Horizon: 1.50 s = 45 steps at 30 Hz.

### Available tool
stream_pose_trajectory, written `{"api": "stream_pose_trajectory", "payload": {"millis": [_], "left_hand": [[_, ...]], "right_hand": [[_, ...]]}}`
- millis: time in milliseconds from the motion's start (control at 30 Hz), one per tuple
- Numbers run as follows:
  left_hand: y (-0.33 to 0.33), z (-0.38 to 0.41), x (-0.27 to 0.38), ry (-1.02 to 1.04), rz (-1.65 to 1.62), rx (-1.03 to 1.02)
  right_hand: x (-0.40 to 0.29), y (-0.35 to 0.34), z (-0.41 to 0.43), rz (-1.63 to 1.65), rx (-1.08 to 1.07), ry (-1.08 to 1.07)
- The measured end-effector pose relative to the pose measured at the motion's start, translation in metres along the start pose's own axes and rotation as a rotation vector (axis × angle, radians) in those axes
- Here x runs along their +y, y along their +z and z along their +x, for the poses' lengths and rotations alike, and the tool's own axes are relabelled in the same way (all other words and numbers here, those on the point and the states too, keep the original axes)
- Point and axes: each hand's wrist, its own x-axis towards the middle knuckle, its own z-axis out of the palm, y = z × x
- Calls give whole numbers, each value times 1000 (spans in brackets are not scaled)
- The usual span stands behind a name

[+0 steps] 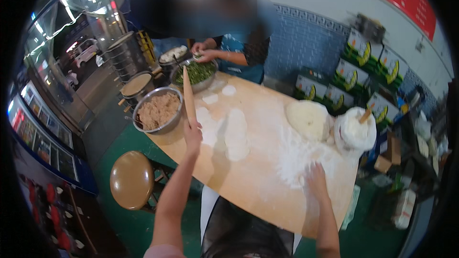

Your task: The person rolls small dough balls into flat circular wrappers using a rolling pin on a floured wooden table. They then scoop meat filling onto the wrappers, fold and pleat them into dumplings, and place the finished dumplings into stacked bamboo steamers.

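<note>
My left hand (193,135) grips one end of a tapered wooden rolling pin (189,98), raised over the table's left side and pointing away from me. My right hand (316,178) is low over a patch of loose flour (292,161), palm down and slightly blurred. By its thumb side is a small pale lump (301,180), perhaps dough. Flattened, overlapping dough rounds (236,134) lie mid-table, and more floured rounds (207,123) lie left of them, partly behind the pin. Farther off are two single dough wrappers, one round (229,90) and one (210,98) beside it.
A large dough mass (309,120) and an open flour bag (355,143) with a wooden handle stand at right. Left are metal bowls of minced filling (159,111) and chopped greens (199,73). Across the table, a co-worker's hands (205,54) hold a wrapper. A stool (131,180) stands left.
</note>
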Motion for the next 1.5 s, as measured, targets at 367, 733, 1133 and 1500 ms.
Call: {"api": "stream_pose_trajectory", "payload": {"millis": [367,733,1133,1500], "left_hand": [[-60,169,142,-97,-247,42],[-31,93,116,-53,7,-80],[34,-106,-20,337,770,-910],[-21,-214,-31,780,1111,-1173]], "right_hand": [[-120,-24,-59,58,-56,103],[-167,15,-27,29,-120,103],[-153,20,-17,462,84,159],[-125,-35,-102,59,-128,286]]}}
